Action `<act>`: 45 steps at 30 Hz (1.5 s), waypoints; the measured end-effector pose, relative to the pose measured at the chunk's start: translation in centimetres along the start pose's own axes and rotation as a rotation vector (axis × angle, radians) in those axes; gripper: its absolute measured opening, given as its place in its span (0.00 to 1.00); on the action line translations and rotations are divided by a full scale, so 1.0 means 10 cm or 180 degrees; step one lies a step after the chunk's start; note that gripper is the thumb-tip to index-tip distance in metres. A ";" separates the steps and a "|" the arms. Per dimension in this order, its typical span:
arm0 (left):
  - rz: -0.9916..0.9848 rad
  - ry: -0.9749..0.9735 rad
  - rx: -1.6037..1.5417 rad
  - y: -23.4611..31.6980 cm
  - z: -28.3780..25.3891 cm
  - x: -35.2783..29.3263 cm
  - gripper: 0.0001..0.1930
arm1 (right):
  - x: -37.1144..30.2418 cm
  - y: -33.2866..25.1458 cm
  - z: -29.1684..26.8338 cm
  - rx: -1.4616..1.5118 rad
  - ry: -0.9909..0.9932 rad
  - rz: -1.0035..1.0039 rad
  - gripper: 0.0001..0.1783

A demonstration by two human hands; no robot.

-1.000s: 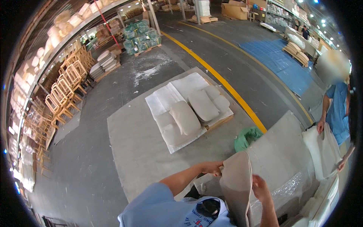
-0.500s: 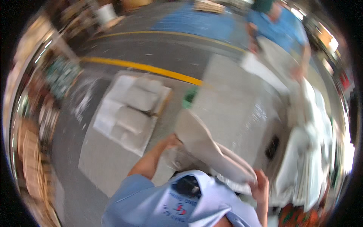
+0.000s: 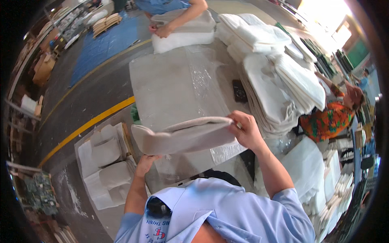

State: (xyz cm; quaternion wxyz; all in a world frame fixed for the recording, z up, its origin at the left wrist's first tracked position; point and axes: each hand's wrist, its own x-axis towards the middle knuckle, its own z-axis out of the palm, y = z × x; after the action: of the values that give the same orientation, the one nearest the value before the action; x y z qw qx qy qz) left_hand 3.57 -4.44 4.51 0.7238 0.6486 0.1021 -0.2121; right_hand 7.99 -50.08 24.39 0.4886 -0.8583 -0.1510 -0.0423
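Observation:
A floppy grey-beige padded sheet [image 3: 190, 139], like thick felt or foam, hangs in front of me, its upper edge bent over in a fold. My right hand [image 3: 245, 128] pinches its right end between thumb and fingers. At the lower left corner, my left hand [image 3: 146, 163] grips the sheet from below, its fingers partly hidden behind it. Beneath and beyond lies a broad grey work surface [image 3: 162, 81], partly covered with clear plastic film [image 3: 201, 79].
Stacked white pads [image 3: 269, 85] line the right side, near a black rectangular object [image 3: 239, 90]. Across the surface, a co-worker's forearms [image 3: 182, 20] rest over grey pads [image 3: 198, 22]. Left stands a pallet of wrapped pads [image 3: 107, 152]. A person in an orange patterned shirt [image 3: 328, 121] is at right.
My view has swung to the right. The padded sheet, earlier slanting down to the right, now hangs roughly level. The co-worker's raised grey sheet is now down on the white pile.

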 end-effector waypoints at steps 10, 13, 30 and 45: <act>-0.0129 -0.0048 0.0628 0.24 0.28 0.02 0.28 | -0.46 0.62 0.08 -0.0461 0.0131 0.0246 0.28; 0.0150 0.0040 0.0348 0.29 0.39 -0.04 0.28 | -0.59 0.82 0.16 -0.0723 0.0166 0.0394 0.35; 0.0259 0.0798 0.0169 -0.20 1.19 -0.36 0.24 | -0.77 1.23 -0.21 0.0181 -0.0128 -0.0299 0.25; -0.1019 0.0874 0.3589 0.51 0.01 -0.55 0.19 | -0.97 1.14 -0.14 -0.0224 -0.0194 -0.0196 0.25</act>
State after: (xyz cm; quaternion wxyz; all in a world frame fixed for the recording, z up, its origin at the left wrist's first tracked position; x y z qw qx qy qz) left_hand 0.89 -3.20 11.41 0.2075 0.9305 0.1628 -0.2542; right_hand 2.30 -58.85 13.61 0.4517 -0.8708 -0.1906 -0.0363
